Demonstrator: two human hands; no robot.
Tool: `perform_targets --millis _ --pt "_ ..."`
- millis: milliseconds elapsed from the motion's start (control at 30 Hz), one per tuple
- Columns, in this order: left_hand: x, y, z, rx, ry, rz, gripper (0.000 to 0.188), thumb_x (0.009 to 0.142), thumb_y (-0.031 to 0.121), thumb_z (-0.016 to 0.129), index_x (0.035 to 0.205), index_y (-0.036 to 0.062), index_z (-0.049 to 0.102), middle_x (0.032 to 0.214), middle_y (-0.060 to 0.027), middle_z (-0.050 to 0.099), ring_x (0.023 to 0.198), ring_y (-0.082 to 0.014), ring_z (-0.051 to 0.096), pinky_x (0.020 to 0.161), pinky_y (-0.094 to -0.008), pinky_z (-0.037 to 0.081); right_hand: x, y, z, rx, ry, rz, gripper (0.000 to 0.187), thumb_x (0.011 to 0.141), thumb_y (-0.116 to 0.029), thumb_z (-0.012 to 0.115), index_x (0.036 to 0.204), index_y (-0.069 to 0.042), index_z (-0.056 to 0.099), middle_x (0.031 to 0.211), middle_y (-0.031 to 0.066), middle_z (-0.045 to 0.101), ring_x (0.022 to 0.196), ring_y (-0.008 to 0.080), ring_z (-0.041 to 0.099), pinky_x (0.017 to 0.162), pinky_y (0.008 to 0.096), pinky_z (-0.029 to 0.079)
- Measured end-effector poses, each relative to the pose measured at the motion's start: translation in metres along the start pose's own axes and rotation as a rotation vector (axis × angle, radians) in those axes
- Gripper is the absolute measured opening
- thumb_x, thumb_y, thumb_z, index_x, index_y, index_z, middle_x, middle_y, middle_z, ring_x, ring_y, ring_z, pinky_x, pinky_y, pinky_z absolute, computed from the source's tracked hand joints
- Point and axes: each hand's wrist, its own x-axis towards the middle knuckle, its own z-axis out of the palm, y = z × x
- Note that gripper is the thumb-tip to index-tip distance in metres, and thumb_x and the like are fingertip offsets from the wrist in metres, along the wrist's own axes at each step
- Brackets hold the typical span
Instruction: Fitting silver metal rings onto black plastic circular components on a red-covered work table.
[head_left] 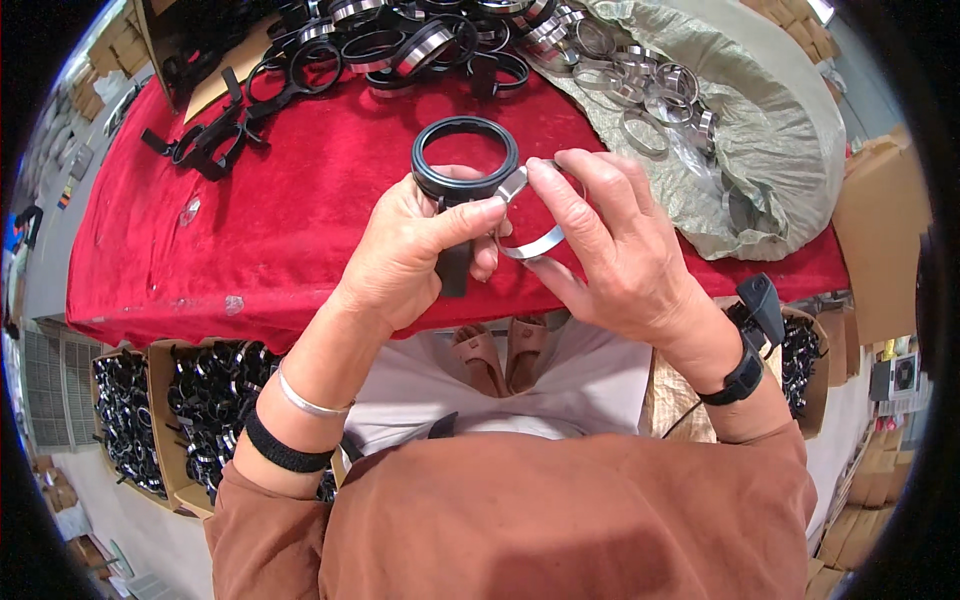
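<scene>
My left hand is closed around the lower side of a black ring-shaped part, whose round opening faces up and whose dark stem hangs below the fingers. Between my hands is a thin silver metal band, curved into a loop with a small block-like end near my left thumb. My right hand grips this band at its right side, fingers above and thumb below. The band's end lies against the black ring's lower right edge; whether they are joined I cannot tell.
A red cloth covers the table. Black and silver ring parts are heaped at the back. Loose metal bands lie on a pale woven sack at the back right. Cardboard boxes of black parts stand below left.
</scene>
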Motion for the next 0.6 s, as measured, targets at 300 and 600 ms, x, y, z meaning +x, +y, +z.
perform_targets --millis 300,600 --pt "-0.018 0.010 -0.004 -0.026 0.011 -0.100 0.063 0.098 0.051 0.025 0.144 0.0086 0.016 0.106 -0.0182 0.060 0.065 -0.0247 0.064 0.059 -0.0345 0.053 0.005 0.006 -0.019 0.471 -0.114 0.394 0.071 0.062 -0.015 0.077 0.126 -0.002 0.049 0.104 0.0180 0.058 0.091 0.0285 0.061 0.071 0.0344 0.054" --pt "-0.019 0.010 0.006 0.272 -0.014 -0.007 0.056 0.101 0.041 0.024 0.149 0.0196 0.006 0.133 -0.0164 0.047 0.106 -0.0238 0.058 0.073 -0.0335 0.053 0.036 0.000 -0.008 0.441 -0.138 0.286 0.071 0.063 -0.010 0.077 0.127 -0.001 0.050 0.113 0.0158 0.056 0.097 0.0251 0.060 0.077 0.0323 0.055"
